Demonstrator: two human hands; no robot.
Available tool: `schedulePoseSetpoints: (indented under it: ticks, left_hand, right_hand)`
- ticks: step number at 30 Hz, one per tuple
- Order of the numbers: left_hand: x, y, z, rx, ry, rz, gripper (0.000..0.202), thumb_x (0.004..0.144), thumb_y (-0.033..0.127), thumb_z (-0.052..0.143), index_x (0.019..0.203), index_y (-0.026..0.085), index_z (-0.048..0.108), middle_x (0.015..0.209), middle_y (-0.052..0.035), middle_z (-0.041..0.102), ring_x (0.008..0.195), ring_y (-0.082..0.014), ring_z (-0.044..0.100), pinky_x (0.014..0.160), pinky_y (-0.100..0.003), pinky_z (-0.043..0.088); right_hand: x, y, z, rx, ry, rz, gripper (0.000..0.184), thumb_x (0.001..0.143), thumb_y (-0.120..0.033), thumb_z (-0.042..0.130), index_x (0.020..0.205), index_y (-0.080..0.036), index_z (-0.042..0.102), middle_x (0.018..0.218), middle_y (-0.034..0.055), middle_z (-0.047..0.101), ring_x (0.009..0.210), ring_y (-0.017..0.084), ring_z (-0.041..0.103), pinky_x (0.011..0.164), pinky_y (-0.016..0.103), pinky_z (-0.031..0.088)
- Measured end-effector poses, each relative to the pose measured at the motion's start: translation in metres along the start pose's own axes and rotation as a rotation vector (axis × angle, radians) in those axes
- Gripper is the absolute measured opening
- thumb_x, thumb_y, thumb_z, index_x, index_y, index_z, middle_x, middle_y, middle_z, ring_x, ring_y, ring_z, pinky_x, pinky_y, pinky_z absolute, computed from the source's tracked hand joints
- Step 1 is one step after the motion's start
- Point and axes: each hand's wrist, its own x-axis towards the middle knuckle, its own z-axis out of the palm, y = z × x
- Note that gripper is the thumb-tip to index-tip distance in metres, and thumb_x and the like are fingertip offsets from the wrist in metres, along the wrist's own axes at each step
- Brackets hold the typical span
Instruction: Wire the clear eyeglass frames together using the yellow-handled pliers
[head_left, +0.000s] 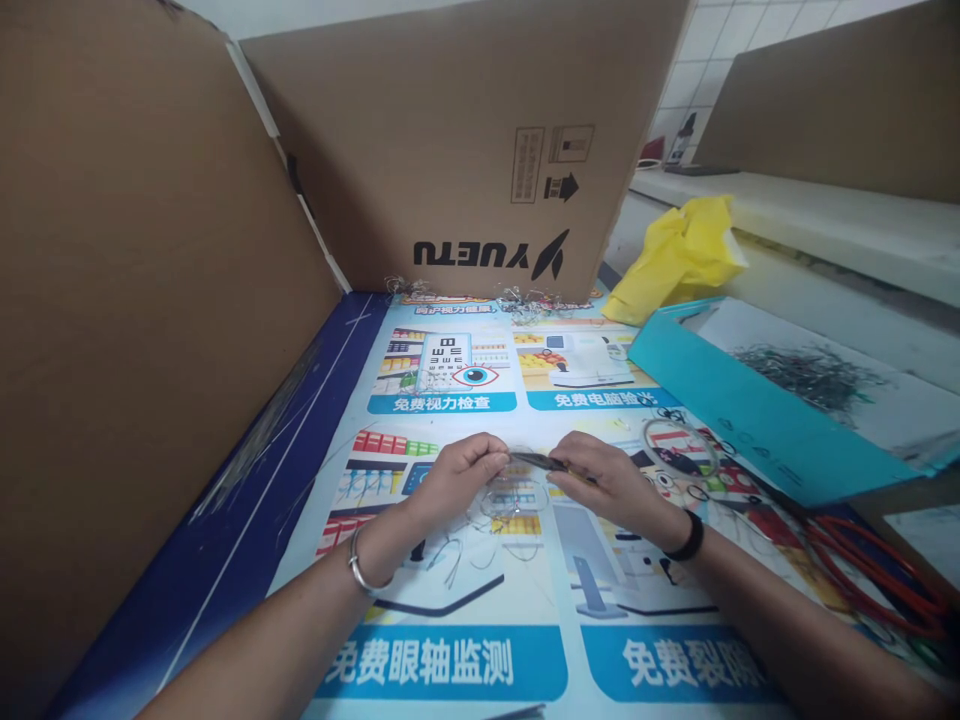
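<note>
My left hand [472,470] is closed, thumb and fingers pinched on thin wire [523,457] at the middle of the printed sheet. Facing it, my right hand [607,480] wraps round a slim dark tool that looks like pliers [556,464]; its handles are mostly hidden in the palm. The dark tip points left and reaches close to my left fingertips. Below and between the hands, fine loops of wire [510,500] hang or lie over the sheet; which of them join the held piece I cannot tell.
Tall cardboard panels [450,130] wall the left and back. Tangled wire scraps [529,302] lie at the back. On the right are a turquoise box [720,400] with dark wire pieces [814,380], a yellow bag [679,260], a wire coil [679,447] and red cable [874,570].
</note>
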Motion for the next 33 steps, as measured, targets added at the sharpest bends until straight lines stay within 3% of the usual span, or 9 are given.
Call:
schedulePoseSetpoints:
  ticks: [10, 16, 21, 33]
  left_hand:
    - [0.0, -0.01, 0.0, 0.4, 0.206, 0.159, 0.018, 0.088, 0.025, 0.046, 0.084, 0.019, 0.063, 0.081, -0.0019, 0.065, 0.078, -0.0148, 0.059, 0.072, -0.025, 0.044]
    - [-0.001, -0.011, 0.003, 0.542, 0.213, 0.238, 0.017, 0.088, 0.021, 0.046, 0.082, 0.019, 0.062, 0.079, -0.0022, 0.066, 0.075, -0.0146, 0.059, 0.07, -0.025, 0.044]
    - [-0.001, -0.011, 0.003, 0.549, 0.214, 0.252, 0.017, 0.088, 0.019, 0.045, 0.08, 0.018, 0.06, 0.076, -0.0012, 0.064, 0.072, -0.0136, 0.058, 0.066, -0.024, 0.043]
    - [-0.001, -0.013, 0.003, 0.599, 0.206, 0.264, 0.016, 0.088, 0.019, 0.045, 0.08, 0.019, 0.059, 0.076, -0.0001, 0.064, 0.071, -0.0128, 0.057, 0.065, -0.023, 0.043]
  right_hand:
    - [-0.004, -0.006, 0.0, -0.258, 0.124, 0.028, 0.01, 0.088, -0.025, 0.052, 0.093, -0.019, 0.058, 0.087, 0.0079, 0.061, 0.085, 0.018, 0.057, 0.074, 0.032, 0.048]
    - [-0.004, -0.016, 0.0, -0.422, 0.032, -0.07, 0.012, 0.087, -0.024, 0.052, 0.089, -0.016, 0.061, 0.085, 0.0088, 0.061, 0.082, 0.019, 0.056, 0.07, 0.03, 0.046]
    - [-0.003, -0.018, 0.001, -0.515, 0.027, -0.113, 0.015, 0.088, -0.025, 0.051, 0.084, -0.016, 0.062, 0.082, 0.0087, 0.061, 0.078, 0.019, 0.054, 0.068, 0.029, 0.044]
    - [-0.003, -0.017, 0.001, -0.651, -0.072, -0.129, 0.018, 0.09, -0.029, 0.049, 0.086, -0.016, 0.061, 0.081, 0.0069, 0.058, 0.075, 0.019, 0.049, 0.067, 0.031, 0.037]
